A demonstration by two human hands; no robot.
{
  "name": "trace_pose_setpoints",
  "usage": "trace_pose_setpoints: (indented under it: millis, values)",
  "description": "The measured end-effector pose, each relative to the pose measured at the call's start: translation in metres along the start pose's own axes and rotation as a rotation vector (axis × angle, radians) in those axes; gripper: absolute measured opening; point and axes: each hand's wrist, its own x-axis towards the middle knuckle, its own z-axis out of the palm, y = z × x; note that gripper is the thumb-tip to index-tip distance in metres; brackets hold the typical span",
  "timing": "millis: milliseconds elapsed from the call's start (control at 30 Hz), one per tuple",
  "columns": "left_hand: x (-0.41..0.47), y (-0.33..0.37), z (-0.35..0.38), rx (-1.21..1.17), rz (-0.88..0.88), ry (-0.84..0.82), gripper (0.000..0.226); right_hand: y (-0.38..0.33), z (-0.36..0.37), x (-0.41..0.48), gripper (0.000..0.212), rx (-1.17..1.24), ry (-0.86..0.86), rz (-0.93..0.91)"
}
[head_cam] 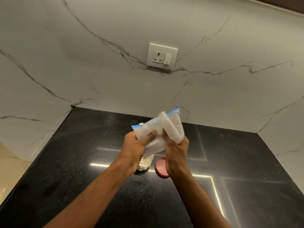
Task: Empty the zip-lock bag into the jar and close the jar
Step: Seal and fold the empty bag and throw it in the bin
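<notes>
A clear zip-lock bag (pixel 158 127) with a blue zip strip is held up above the counter, folded and crumpled between both hands. My left hand (pixel 134 148) grips its left part, thumb pressed on the front. My right hand (pixel 176 152) pinches the right, folded-over part. Below the bag stands a clear jar (pixel 145 163) holding pale, off-white pieces; its mouth is hidden behind the bag and my left hand. A red lid (pixel 160 167) lies flat on the counter just right of the jar, partly covered by my right hand.
The black speckled countertop (pixel 92 162) runs into a corner of white marble walls. A white wall socket with a switch (pixel 162 56) sits above the counter. The counter's left edge drops off toward a beige floor.
</notes>
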Motion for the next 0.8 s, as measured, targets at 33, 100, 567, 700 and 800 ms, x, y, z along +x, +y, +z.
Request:
trace_pose_setpoints:
  millis: [33,100,567,700,800]
  values:
    - [0.0,0.0,0.001,-0.011,-0.013,0.01,0.036,0.002,-0.001,0.0,0.026,-0.061,-0.038,-0.065]
    - [0.001,-0.001,0.001,0.009,-0.047,0.028,0.034,0.007,-0.007,0.0,0.028,-0.231,-0.118,-0.207]
    - [-0.004,0.018,0.011,0.103,-0.03,-0.052,0.064,0.031,-0.022,0.017,0.058,-1.422,-0.234,-1.017]
    - [0.001,0.014,0.01,0.174,0.043,-0.017,0.042,0.025,-0.012,0.014,0.048,-1.485,-0.283,-1.04]
    - [0.007,0.013,0.006,0.188,0.02,0.011,0.04,0.025,-0.009,0.008,0.068,-1.397,-0.318,-0.846]
